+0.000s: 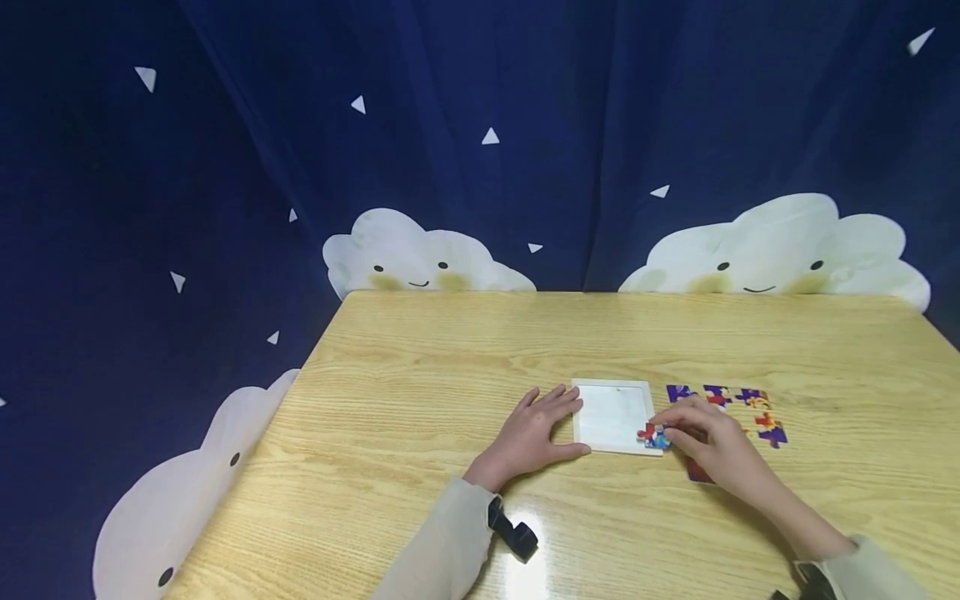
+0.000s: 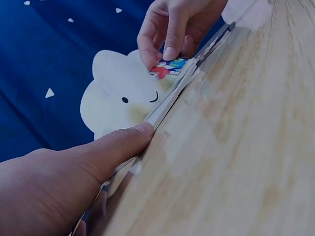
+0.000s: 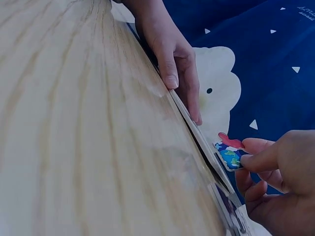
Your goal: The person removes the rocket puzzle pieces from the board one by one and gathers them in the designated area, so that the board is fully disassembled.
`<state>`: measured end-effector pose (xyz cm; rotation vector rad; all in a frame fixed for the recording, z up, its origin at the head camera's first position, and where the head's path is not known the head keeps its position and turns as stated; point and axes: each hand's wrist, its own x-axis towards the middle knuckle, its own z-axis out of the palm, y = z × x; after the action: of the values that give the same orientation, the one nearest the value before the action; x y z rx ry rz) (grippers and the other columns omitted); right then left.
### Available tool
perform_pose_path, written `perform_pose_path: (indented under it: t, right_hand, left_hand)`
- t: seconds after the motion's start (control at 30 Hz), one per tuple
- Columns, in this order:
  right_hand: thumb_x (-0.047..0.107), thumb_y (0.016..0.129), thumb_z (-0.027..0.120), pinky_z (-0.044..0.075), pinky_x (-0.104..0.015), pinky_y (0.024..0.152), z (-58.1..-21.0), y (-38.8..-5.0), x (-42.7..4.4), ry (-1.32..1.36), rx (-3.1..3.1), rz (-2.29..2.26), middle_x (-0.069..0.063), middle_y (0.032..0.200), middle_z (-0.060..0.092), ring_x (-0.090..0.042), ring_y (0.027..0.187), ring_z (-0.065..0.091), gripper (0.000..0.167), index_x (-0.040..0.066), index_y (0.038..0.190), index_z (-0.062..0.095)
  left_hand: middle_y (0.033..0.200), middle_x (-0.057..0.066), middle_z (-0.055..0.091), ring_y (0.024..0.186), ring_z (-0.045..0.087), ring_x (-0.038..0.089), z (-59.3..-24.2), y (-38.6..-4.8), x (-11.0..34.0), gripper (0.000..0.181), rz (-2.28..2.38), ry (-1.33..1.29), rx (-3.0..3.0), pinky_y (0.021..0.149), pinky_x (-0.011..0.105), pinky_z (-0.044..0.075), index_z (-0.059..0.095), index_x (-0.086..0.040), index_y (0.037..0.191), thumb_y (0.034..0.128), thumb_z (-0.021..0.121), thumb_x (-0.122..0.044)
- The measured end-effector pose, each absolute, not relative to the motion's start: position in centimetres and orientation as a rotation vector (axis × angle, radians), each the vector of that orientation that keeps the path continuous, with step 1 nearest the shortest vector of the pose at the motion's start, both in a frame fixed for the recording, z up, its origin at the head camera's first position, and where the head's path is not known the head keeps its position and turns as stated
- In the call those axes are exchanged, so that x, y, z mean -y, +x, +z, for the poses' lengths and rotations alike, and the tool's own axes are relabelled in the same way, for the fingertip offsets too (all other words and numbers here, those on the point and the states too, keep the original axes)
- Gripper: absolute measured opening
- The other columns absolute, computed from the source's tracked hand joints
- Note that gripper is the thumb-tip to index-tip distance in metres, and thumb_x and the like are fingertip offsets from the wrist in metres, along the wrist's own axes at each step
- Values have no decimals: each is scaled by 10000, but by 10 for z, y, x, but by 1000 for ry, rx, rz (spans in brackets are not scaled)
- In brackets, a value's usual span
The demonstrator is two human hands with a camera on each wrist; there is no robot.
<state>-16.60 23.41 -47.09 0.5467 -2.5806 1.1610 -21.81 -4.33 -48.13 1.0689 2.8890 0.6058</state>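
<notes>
A white puzzle frame (image 1: 611, 415) lies flat on the table, its inside plain white. My left hand (image 1: 534, 429) rests at its left side, fingers spread and straight, with thumb and fingertips touching the border. Over the frame's lower right corner, my right hand (image 1: 716, 446) pinches a red and blue jigsaw piece (image 1: 654, 435) between thumb and fingers. In the right wrist view the jigsaw piece (image 3: 229, 151) stands tilted above the frame's edge. The left wrist view shows my left thumb (image 2: 125, 142) against the frame's side and the right hand (image 2: 179, 24) beyond it.
Several loose jigsaw pieces (image 1: 753, 397) in purple, red and orange lie right of the frame, partly hidden under the right hand. The wooden table (image 1: 420, 367) extends around them. A dark blue curtain (image 1: 450, 83) with white clouds hangs behind the table and at its left.
</notes>
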Motion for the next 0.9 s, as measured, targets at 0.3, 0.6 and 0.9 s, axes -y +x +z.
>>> perform_pose_path:
  t: [0.3, 0.6, 0.9]
  right_hand:
    - [15, 905, 658, 487, -64, 720, -471, -157, -248, 480, 2627, 1165, 58, 1051, 607, 113, 903, 532, 227, 184, 1036, 733]
    - [-29, 870, 680, 479, -54, 717, -474, -150, -266, 475, 2586, 1165, 107, 983, 627, 98, 879, 549, 250, 154, 1029, 739]
    - [-30, 880, 667, 486, -61, 689, -474, -141, -286, 423, 2586, 1166, 182, 996, 597, 96, 846, 559, 229, 139, 1018, 734]
  left_hand:
    - [1560, -48, 404, 1487, 317, 139, -482, -218, 44, 687, 608, 1065, -2885, 1248, 422, 222, 487, -170, 1449, 890, 636, -540]
    - [1566, -57, 389, 1489, 311, 134, -481, -218, 44, 694, 598, 1057, -2883, 1252, 420, 213, 476, -175, 1456, 891, 633, -545]
    - [1560, -56, 402, 1486, 320, 135, -482, -219, 44, 692, 596, 1066, -2891, 1247, 422, 226, 485, -171, 1450, 888, 637, -543]
